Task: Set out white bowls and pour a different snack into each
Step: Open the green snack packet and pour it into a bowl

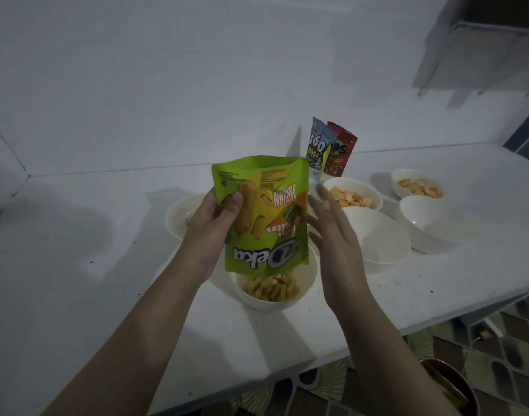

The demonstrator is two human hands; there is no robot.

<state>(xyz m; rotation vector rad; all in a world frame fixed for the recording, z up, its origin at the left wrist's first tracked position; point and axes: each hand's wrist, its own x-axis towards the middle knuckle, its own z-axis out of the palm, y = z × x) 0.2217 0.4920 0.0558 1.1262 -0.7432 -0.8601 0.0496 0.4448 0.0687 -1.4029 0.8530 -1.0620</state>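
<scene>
A green pouch (261, 214) printed "Deka" is held upside down in the left hand (210, 232), thumb curled across its front, above a bowl (275, 291) of yellow sticks near the bench's front edge. The right hand (336, 235) is kept flat and released beside it.

Left hand (210, 232) gripping, right hand (336, 235) flat

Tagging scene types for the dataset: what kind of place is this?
Probably a home kitchen or pantry corner: a plain white counter against white walls, patterned floor tiles below, and a wall shelf above the bowls and snack packs.
</scene>
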